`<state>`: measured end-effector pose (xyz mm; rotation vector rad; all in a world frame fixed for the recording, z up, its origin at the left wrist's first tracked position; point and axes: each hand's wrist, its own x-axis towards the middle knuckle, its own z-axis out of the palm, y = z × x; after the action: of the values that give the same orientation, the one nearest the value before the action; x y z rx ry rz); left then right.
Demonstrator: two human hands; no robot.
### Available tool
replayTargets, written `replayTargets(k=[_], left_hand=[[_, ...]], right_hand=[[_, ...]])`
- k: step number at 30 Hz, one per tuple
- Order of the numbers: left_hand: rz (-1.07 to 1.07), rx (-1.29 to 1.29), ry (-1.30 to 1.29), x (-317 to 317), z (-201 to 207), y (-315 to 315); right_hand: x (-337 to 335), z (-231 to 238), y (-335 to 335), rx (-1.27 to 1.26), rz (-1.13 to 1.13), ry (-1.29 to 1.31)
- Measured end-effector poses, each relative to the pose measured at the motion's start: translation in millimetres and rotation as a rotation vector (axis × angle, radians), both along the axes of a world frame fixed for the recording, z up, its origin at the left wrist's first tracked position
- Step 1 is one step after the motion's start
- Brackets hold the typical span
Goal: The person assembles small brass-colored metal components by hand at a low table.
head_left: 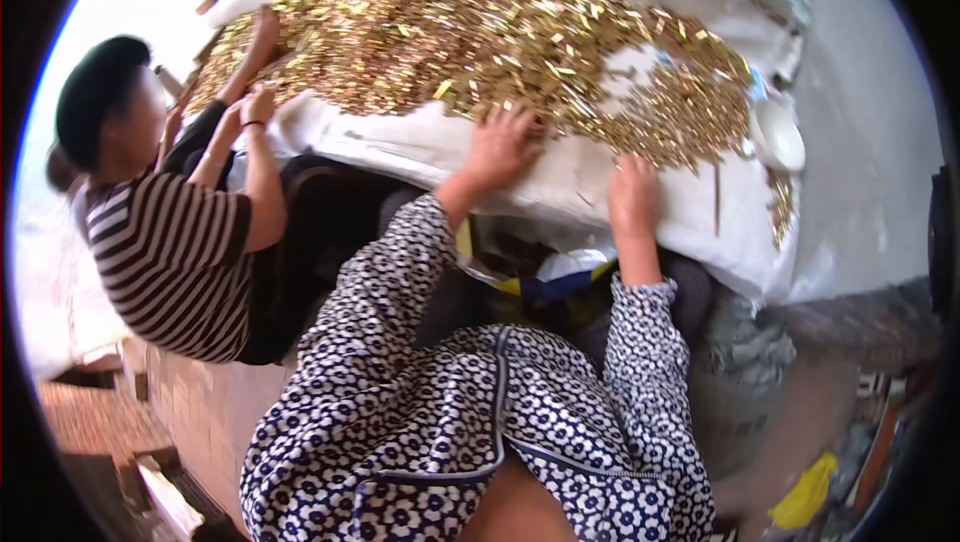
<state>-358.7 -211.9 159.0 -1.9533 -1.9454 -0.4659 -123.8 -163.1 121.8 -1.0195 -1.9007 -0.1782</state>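
A broad heap of small gold-coloured metal pieces (390, 37) lies over a white cloth on the table. My left hand (503, 150) rests at the heap's near edge, its fingers stretched forward and a little apart on the pieces. Beside a thinner spread of the same pieces (680, 112), my right hand (635, 200) is at the cloth, its fingers drawn together and curled down. What lies under those fingertips, if anything, is hidden.
A white bowl (777, 137) stands at the table's right end, with a few gold pieces below it. An open bag (545, 257) sits beneath the near edge, between my arms. At the left a co-worker in a striped shirt (180, 252) sits with hands near the heap.
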Motion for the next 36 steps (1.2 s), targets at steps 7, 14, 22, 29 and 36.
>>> replayTargets(k=[7, 14, 22, 29, 36], left_hand=[[-0.095, 0.007, 0.022, 39.5, -26.9, 17.6], [-0.299, 0.022, -0.071, 114.2, -75.9, 32.6], [-0.618, 0.141, -0.127, 223.9, -124.9, 43.0], [-0.544, -0.127, -0.073, 305.5, -183.5, 67.0], [-0.654, -0.213, -0.237, 323.1, -210.9, 45.6]], right_hand=[[63.3, -30.7, -9.5, -0.030, -0.077, -0.028], [130.7, -63.3, -25.5, -0.128, -0.097, -0.138], [213.4, -110.1, -35.0, -0.223, -0.227, -0.188], [281.9, -157.0, -47.1, -0.233, -0.337, -0.202], [292.5, -175.5, -53.8, -0.474, -0.037, 0.301]])
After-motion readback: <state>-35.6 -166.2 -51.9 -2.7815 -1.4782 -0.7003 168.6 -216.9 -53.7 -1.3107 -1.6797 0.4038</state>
